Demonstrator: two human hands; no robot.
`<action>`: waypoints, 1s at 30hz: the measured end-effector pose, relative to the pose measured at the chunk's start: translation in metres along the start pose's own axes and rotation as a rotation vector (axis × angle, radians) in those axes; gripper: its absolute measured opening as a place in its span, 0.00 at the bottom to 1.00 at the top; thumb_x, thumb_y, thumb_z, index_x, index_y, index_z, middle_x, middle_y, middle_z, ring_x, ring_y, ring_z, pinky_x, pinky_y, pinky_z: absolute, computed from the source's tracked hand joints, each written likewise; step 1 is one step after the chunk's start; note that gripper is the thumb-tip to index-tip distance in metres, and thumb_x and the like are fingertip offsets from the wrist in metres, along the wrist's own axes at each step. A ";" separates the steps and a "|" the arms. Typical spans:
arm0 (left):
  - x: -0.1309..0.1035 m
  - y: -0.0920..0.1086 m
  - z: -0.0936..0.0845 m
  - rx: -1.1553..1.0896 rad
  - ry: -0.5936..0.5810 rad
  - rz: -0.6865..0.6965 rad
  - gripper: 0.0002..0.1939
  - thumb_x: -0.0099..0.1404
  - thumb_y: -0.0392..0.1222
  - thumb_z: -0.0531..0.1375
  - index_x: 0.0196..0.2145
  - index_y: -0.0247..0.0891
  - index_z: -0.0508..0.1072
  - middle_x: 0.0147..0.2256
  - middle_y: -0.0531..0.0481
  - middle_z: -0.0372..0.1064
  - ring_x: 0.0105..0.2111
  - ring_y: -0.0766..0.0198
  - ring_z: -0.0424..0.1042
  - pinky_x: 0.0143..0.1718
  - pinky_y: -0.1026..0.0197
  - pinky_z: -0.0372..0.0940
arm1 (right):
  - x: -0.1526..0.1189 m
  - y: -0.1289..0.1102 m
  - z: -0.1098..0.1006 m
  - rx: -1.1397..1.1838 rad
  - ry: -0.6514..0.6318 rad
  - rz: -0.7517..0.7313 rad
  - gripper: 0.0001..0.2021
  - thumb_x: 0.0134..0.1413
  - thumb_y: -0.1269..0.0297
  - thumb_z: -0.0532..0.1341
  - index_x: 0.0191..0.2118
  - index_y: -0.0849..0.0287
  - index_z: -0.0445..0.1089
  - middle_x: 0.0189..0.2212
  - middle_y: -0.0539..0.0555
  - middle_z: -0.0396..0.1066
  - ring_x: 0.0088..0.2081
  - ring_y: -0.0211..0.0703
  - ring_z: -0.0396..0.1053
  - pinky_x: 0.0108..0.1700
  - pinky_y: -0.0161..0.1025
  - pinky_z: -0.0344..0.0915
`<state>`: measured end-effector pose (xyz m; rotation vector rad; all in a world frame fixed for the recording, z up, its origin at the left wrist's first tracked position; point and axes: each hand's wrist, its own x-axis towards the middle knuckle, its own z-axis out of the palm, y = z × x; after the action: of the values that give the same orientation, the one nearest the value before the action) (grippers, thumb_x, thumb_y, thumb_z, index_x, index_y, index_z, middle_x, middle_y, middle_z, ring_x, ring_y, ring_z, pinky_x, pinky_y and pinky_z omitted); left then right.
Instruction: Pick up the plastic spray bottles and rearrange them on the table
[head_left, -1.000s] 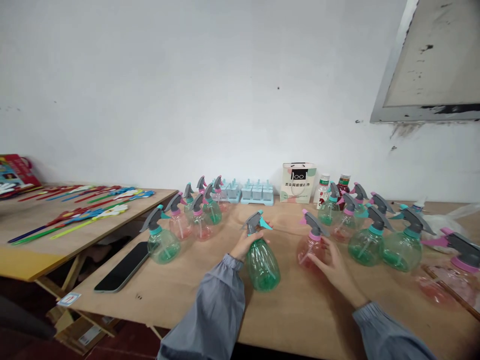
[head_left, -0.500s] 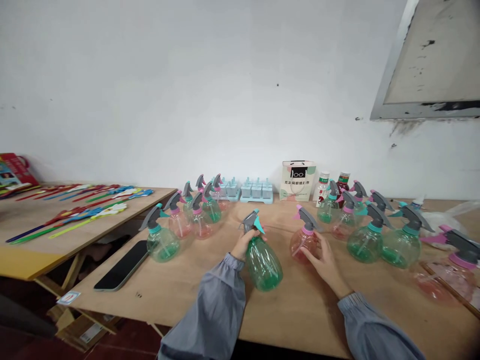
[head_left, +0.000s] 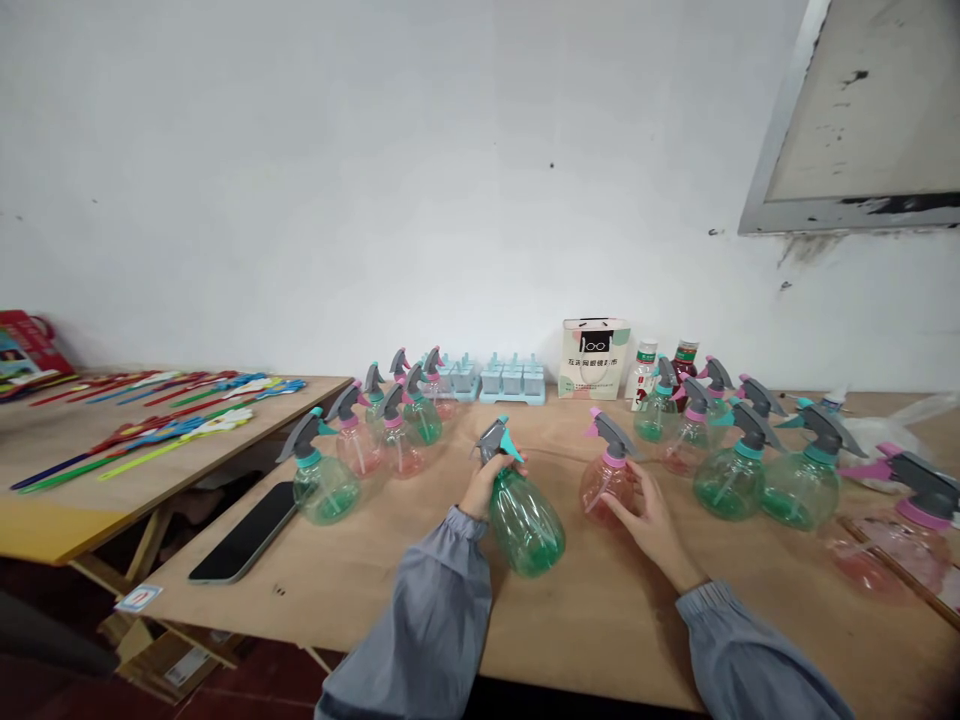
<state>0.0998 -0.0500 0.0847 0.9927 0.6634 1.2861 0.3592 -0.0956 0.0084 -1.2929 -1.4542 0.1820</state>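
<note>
My left hand (head_left: 486, 487) is closed round the neck of a green spray bottle (head_left: 528, 530) with a grey head and turquoise trigger. The bottle leans, its base towards me and to the right. A pink spray bottle (head_left: 602, 490) with a grey head and pink nozzle stands upright on the table, and my right hand (head_left: 651, 522) grips its right side between thumb and fingers. Left of my hands, several green and pink spray bottles stand in a group, the nearest a green spray bottle (head_left: 327, 490). More stand on the right, among them another green spray bottle (head_left: 731, 482).
A phone (head_left: 247, 535) lies at the table's left. Along the wall are light-blue popsicle molds (head_left: 513, 382), a paper bag (head_left: 594, 360) and two labelled bottles. A second table (head_left: 67, 500) at left carries several colourful flat strips. A plastic bag (head_left: 885, 440) lies at right.
The green bottle in my left hand has shifted slightly left and tilted a little more. My right hand and the pink bottle stay in place.
</note>
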 end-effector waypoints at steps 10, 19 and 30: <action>0.000 -0.003 0.001 -0.020 -0.046 0.002 0.18 0.44 0.46 0.67 0.33 0.36 0.74 0.34 0.48 0.76 0.25 0.66 0.70 0.32 0.60 0.65 | 0.000 0.001 0.000 0.024 -0.008 -0.002 0.32 0.51 0.46 0.64 0.59 0.54 0.61 0.54 0.61 0.67 0.56 0.58 0.67 0.59 0.59 0.63; -0.004 0.002 0.004 0.059 -0.188 0.094 0.21 0.49 0.47 0.66 0.41 0.37 0.75 0.47 0.45 0.75 0.25 0.68 0.70 0.35 0.59 0.66 | 0.000 0.002 0.001 0.022 0.000 0.000 0.32 0.52 0.46 0.64 0.59 0.54 0.61 0.54 0.61 0.67 0.56 0.58 0.66 0.59 0.60 0.63; -0.010 0.007 0.002 0.246 -0.213 0.151 0.21 0.49 0.52 0.68 0.38 0.37 0.74 0.37 0.45 0.77 0.27 0.63 0.74 0.33 0.59 0.68 | 0.000 0.005 0.001 0.040 -0.016 0.024 0.33 0.51 0.47 0.65 0.59 0.56 0.60 0.55 0.63 0.66 0.56 0.58 0.66 0.59 0.60 0.62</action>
<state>0.0958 -0.0604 0.0909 1.3829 0.5991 1.2263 0.3611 -0.0934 0.0046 -1.2791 -1.4416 0.2367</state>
